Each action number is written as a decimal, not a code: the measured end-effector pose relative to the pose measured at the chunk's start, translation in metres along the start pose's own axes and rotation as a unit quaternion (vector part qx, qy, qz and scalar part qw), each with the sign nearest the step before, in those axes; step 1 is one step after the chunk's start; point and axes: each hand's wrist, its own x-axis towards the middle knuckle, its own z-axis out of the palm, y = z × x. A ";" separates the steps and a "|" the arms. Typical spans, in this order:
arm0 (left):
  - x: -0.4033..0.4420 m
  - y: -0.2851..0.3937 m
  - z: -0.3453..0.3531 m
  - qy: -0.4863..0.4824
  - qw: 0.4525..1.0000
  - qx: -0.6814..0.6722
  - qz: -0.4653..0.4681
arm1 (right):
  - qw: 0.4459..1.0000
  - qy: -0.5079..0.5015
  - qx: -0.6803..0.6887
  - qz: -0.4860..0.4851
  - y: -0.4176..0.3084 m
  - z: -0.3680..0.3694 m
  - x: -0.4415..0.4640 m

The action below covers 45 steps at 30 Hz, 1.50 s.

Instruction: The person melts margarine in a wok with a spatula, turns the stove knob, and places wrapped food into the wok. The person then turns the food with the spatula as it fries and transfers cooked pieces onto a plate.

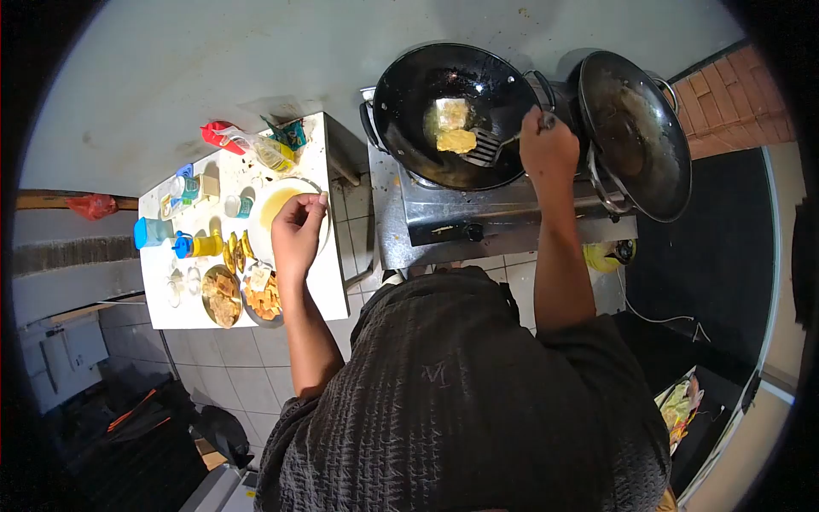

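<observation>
My right hand is wrapped round the handle of a slotted spatula, whose blade lies in a black wok on the stove. Beside the blade, a yellow battered piece sits in oil, and a paler, squarish piece lies just behind it. On the left, my left hand is over the near edge of a white bowl of pale batter, its fingers pinched together. Whatever those fingers hold, if anything, is too small to make out.
A second wok stands tilted on the right of the stove. The white table bears bananas, a plate of fried pieces, another plate of food, a yellow bottle and several containers.
</observation>
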 end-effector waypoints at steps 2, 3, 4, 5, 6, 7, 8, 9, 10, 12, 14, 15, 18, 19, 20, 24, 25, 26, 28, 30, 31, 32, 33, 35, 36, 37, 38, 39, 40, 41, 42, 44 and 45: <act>0.002 -0.003 -0.005 -0.003 1.000 0.007 0.002 | 0.996 0.023 0.076 0.044 -0.010 -0.014 -0.018; 0.004 -0.005 -0.006 -0.004 1.000 0.006 0.001 | 0.996 0.023 0.075 0.044 -0.010 -0.015 -0.025; 0.006 -0.006 -0.007 -0.004 1.000 0.007 -0.001 | 0.992 0.036 0.117 0.015 -0.009 -0.014 -0.031; 0.007 -0.007 -0.007 -0.004 1.000 0.007 -0.004 | 0.986 0.049 0.159 -0.014 -0.008 -0.016 -0.037; 0.008 -0.007 -0.006 -0.007 1.000 0.005 -0.003 | 0.986 0.051 0.155 -0.014 -0.011 -0.021 -0.040; 0.009 -0.006 -0.005 -0.006 1.000 0.002 -0.002 | 0.985 0.025 0.168 -0.011 -0.017 -0.026 -0.044; 0.009 -0.006 -0.004 -0.005 1.000 0.000 -0.001 | 0.983 -0.002 0.181 -0.009 -0.021 -0.030 -0.047; 0.010 -0.006 -0.003 -0.006 1.000 -0.001 0.000 | 0.984 -0.001 0.180 -0.010 -0.021 -0.031 -0.050; 0.010 -0.007 -0.002 -0.007 1.000 -0.015 -0.001 | 0.976 -0.009 0.215 -0.026 -0.020 -0.029 -0.053; 0.011 -0.007 -0.004 -0.008 1.000 -0.028 -0.003 | 0.967 -0.019 0.250 -0.041 -0.019 -0.027 -0.057; 0.012 -0.006 -0.005 -0.016 1.000 -0.007 -0.011 | 0.960 -0.094 0.262 -0.026 -0.016 -0.028 -0.058; 0.013 -0.006 -0.006 -0.018 1.000 -0.006 -0.011 | 0.960 -0.093 0.262 -0.025 -0.017 -0.029 -0.059; 0.015 -0.009 -0.007 -0.021 1.000 0.003 -0.003 | 0.957 -0.095 0.268 -0.059 -0.022 -0.029 -0.061; 0.014 -0.009 -0.008 -0.018 1.000 -0.005 -0.002 | 0.954 -0.090 0.276 -0.068 -0.023 -0.028 -0.062; 0.014 -0.008 -0.008 -0.016 1.000 -0.012 0.000 | 0.952 -0.084 0.284 -0.078 -0.024 -0.027 -0.063; 0.013 -0.004 -0.010 -0.013 1.000 0.005 -0.009 | 0.958 -0.097 0.268 -0.023 -0.016 -0.023 -0.063; 0.013 -0.004 -0.011 -0.014 1.000 0.008 -0.009 | 0.958 -0.117 0.263 0.016 -0.012 -0.025 -0.060; 0.013 -0.004 -0.012 -0.014 1.000 0.011 -0.010 | 0.955 -0.137 0.257 0.055 -0.008 -0.026 -0.059; 0.013 -0.004 -0.013 -0.014 1.000 0.006 -0.012 | 0.948 -0.146 0.277 0.062 -0.002 -0.026 -0.056; 0.014 -0.004 -0.012 -0.016 1.000 0.000 -0.013 | 0.941 -0.152 0.293 0.070 0.002 -0.025 -0.057; 0.015 -0.004 -0.012 -0.021 1.000 -0.002 -0.011 | 0.938 -0.167 0.300 0.054 0.003 -0.024 -0.059; 0.016 -0.005 -0.012 -0.026 1.000 -0.004 -0.009 | 0.933 -0.183 0.307 0.038 0.005 -0.022 -0.061; 0.016 -0.006 -0.012 -0.028 1.000 -0.005 -0.010 | 0.934 -0.183 0.305 0.038 0.004 -0.022 -0.065; 0.016 -0.006 -0.012 -0.020 1.000 0.001 -0.009 | 0.936 -0.148 0.319 -0.008 0.002 -0.024 -0.074; 0.015 -0.006 -0.013 -0.020 1.000 0.001 -0.010 | 0.936 -0.149 0.320 -0.008 0.004 -0.024 -0.079; 0.015 -0.005 -0.014 -0.019 1.000 -0.001 -0.013 | 0.940 -0.134 0.307 -0.061 0.006 -0.025 -0.083; 0.016 -0.005 -0.015 -0.017 1.000 -0.003 -0.016 | 0.942 -0.118 0.293 -0.115 0.009 -0.027 -0.087; 0.016 -0.007 -0.016 -0.018 1.000 -0.003 -0.017 | 0.942 -0.119 0.293 -0.114 0.010 -0.030 -0.089; 0.017 -0.008 -0.017 -0.017 1.000 0.001 -0.017 | 0.939 -0.120 0.272 -0.172 0.012 -0.034 -0.091; 0.018 -0.009 -0.018 -0.017 1.000 0.007 -0.017 | 0.933 -0.120 0.250 -0.228 0.013 -0.037 -0.093; 0.018 -0.009 -0.018 -0.017 1.000 0.007 -0.019 | 0.933 -0.121 0.250 -0.228 0.014 -0.039 -0.095; 0.019 -0.009 -0.019 -0.016 1.000 0.006 -0.020 | 0.930 -0.125 0.238 -0.252 0.015 -0.043 -0.097; 0.019 -0.010 -0.018 -0.016 1.000 0.006 -0.021 | 0.930 -0.125 0.238 -0.252 0.016 -0.045 -0.098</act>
